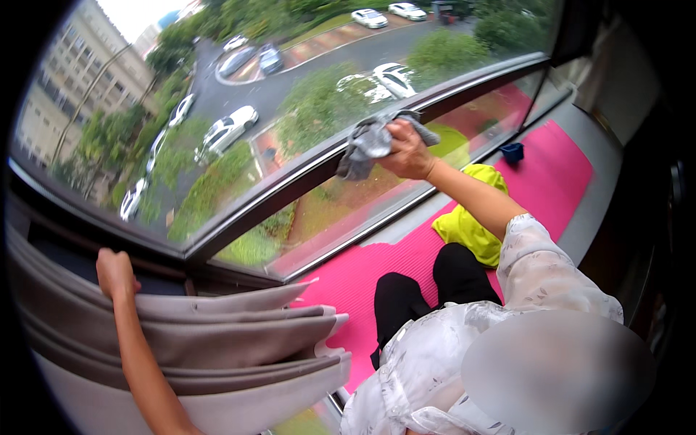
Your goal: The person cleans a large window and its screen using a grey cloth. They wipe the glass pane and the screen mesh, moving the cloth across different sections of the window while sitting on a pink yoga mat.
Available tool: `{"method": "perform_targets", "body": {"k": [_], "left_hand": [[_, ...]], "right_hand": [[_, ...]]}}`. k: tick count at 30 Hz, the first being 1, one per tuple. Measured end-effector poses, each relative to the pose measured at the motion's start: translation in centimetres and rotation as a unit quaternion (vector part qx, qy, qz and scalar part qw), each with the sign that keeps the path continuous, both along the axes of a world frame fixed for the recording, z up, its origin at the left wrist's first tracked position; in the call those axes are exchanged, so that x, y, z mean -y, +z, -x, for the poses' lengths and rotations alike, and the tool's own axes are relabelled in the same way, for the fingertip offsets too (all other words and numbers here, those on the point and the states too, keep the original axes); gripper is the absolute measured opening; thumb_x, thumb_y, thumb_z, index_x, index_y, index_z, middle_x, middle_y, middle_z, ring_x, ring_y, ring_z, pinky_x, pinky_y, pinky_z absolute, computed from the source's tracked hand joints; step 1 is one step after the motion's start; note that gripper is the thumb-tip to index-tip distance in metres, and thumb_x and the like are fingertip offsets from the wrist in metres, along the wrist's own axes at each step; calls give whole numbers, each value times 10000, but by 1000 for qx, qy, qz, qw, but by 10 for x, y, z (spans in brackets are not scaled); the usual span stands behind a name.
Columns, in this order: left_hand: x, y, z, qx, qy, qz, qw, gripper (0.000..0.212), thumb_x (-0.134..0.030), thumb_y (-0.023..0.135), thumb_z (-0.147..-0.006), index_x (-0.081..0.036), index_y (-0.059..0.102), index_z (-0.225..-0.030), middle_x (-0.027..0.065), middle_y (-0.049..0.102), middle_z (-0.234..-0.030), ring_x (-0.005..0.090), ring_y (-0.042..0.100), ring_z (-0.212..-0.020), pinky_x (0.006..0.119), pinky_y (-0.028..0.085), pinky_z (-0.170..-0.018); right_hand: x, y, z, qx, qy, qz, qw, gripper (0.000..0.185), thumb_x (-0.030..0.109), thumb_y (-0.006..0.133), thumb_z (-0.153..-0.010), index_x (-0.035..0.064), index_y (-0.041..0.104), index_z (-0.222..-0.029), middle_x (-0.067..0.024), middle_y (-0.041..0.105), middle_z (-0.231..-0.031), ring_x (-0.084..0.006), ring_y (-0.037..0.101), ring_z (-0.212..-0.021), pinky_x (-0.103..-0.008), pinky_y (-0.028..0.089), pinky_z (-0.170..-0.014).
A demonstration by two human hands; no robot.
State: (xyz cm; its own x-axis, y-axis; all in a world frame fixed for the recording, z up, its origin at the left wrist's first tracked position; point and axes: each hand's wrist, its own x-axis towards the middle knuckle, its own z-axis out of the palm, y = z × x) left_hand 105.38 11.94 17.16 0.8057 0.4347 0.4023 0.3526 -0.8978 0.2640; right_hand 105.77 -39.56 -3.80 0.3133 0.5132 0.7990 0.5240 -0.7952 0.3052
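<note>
My right hand [409, 152] is closed around a crumpled grey cloth [367, 144]. It presses the cloth against the dark horizontal rail [261, 213] of a window frame, between the large upper pane and a low lower pane [337, 204]. Over at the left, my left hand [115, 274] grips the dark frame [155, 267] of the adjoining window, just above the gathered curtain. Its fingertips are hidden behind the frame. My black-clad knees [462, 272] rest on a pink ribbed mat [348, 283] on the window ledge.
A bunched yellow-green cloth [470, 228] lies on the mat beside my knee, under my right forearm. Farther right sits a small dark blue object [512, 153]. Folded grey-brown curtains [234, 337] hang below my left hand. Beyond the glass are parked cars [225, 130] and trees.
</note>
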Motion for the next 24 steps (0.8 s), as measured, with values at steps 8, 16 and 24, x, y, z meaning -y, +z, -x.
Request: {"method": "perform_targets", "body": {"k": [8,16,24], "left_hand": [[1,-22,-10,-119,-38,-254,959,266,-200,576,-684,43,593,-791,228,626,-834,388,611,-825,441,490,-718],[114,-96,-17,-328,-188,-305,874,315,-372,632,-678,-74,681,-766,132,656,-831,316,611,-873,441,422,-873],[144,-128,-21,-385,-265,-338,817,521,-516,491,-816,-32,672,-756,206,638,-762,370,622,-740,450,482,-695]], "right_hand": [[127,-8,11,7,-240,-368,898,254,93,593,-705,152,653,-945,-85,585,-1093,-268,550,-984,-381,420,-882],[99,-1,3,59,-84,-131,986,262,265,623,-708,336,660,-958,11,511,-1144,-227,445,-1061,-352,387,-870],[327,-35,-17,80,-283,-333,896,301,198,586,-751,211,599,-1052,-87,464,-1167,-304,464,-1059,-427,404,-896]]}}
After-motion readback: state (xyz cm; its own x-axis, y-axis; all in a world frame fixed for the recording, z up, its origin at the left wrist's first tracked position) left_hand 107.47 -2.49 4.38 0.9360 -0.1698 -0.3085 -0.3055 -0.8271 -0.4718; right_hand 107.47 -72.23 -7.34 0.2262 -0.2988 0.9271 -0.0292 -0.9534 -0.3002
